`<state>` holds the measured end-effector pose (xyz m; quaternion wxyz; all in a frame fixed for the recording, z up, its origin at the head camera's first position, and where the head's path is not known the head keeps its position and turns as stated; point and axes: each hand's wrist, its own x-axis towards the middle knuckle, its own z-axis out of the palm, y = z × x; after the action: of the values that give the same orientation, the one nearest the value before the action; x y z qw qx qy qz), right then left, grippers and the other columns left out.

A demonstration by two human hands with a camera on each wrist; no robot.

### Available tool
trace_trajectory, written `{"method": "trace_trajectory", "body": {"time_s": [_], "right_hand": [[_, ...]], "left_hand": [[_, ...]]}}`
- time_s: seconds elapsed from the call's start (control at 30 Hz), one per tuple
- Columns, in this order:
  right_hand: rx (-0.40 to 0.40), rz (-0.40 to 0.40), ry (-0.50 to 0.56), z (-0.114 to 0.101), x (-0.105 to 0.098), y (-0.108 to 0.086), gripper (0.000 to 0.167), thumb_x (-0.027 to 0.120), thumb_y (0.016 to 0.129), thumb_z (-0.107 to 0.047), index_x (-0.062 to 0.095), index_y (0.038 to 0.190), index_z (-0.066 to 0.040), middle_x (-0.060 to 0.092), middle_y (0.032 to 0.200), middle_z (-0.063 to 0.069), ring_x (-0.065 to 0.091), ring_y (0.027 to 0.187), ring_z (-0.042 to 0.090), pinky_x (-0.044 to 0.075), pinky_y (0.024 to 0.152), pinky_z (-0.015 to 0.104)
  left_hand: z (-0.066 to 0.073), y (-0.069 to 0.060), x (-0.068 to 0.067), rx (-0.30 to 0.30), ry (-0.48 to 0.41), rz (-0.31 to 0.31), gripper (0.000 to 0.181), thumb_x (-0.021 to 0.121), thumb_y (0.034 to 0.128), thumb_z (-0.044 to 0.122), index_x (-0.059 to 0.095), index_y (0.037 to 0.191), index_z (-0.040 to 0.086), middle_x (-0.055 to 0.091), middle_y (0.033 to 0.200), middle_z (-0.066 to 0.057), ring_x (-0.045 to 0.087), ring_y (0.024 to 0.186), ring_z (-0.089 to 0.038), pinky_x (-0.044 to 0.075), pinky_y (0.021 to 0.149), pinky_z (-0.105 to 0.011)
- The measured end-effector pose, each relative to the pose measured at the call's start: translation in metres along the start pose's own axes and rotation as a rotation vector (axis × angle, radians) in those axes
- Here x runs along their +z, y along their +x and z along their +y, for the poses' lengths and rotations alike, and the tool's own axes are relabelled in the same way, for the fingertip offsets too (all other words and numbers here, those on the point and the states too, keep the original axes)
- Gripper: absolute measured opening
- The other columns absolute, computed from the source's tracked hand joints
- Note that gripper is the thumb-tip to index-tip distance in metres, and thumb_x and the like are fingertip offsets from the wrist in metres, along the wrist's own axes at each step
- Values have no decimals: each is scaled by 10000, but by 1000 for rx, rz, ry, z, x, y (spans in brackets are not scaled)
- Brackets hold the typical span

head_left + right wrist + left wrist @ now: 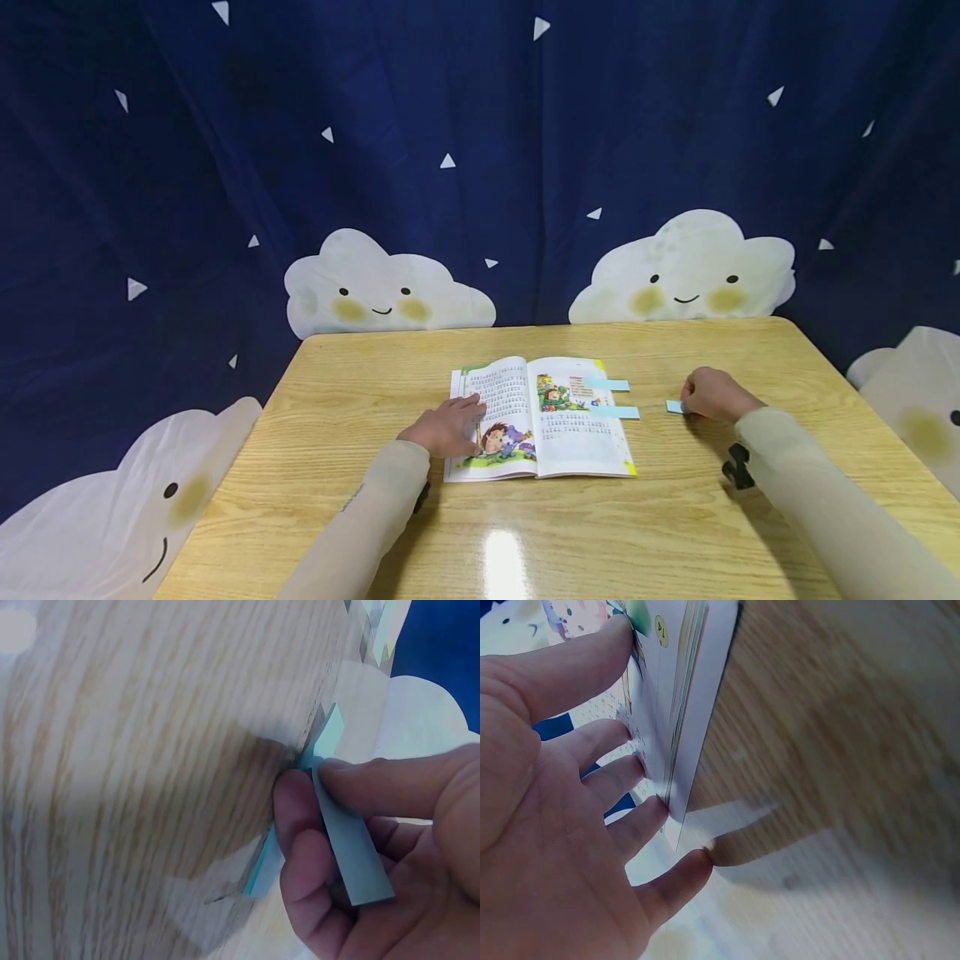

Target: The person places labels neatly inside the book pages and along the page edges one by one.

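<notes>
An open picture book [577, 454] lies on the wooden table, with two light-blue sticky strips [615, 412] jutting past its right page edge. My left hand [447, 427] rests on the left page, fingers spread; the left wrist view shows the fingertips along the page edges [681, 697]. To the right of the book, my right hand [714, 393] is low over the table. Its thumb and index finger pinch a light-blue sticky strip [356, 859], which hangs toward the palm. Beneath the fingers lies a light-blue sticky-note pad [264, 874], partly hidden by them.
The wooden table [360, 383] reaches back to a dark blue curtain [480, 100] printed with white clouds and triangles. A bright reflection shows on the tabletop near the front. A black wrist device [738, 467] sits under the right sleeve.
</notes>
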<state>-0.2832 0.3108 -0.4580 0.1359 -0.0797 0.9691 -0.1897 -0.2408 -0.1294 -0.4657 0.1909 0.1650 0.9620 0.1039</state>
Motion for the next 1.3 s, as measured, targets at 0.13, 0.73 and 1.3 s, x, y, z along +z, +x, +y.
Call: {"method": "trace_trajectory", "body": {"time_s": [0.13, 0.73, 1.3], "right_hand": [[-3, 0, -5, -1, -1, -2, 138, 563, 835, -63, 633, 719, -38, 647, 634, 39, 533, 584, 142, 397, 591, 252], [21, -19, -2, -3, -1, -3, 147, 506, 870, -72, 599, 769, -20, 635, 646, 51, 551, 585, 131, 408, 561, 249], [-42, 9, 12, -5, -1, -8, 184, 432, 901, -89, 541, 763, -34, 572, 630, 43, 495, 563, 149, 380, 561, 266]], "left_hand": [[0, 1, 1, -3, -2, -2, 729, 710, 904, 353, 375, 1543, 248, 233, 1666, 55, 229, 1545, -265, 247, 1183, -660], [1, 1, 1, -4, 16, 4, 725, 708, 908, 358, 375, 1543, 252, 240, 1665, 48, 243, 1538, -273, 264, 1178, -654], [-1, 0, 1, 7, -1, 2, 721, 697, 918, 353, 365, 1548, 239, 231, 1668, 39, 233, 1542, -277, 259, 1180, -655]]}}
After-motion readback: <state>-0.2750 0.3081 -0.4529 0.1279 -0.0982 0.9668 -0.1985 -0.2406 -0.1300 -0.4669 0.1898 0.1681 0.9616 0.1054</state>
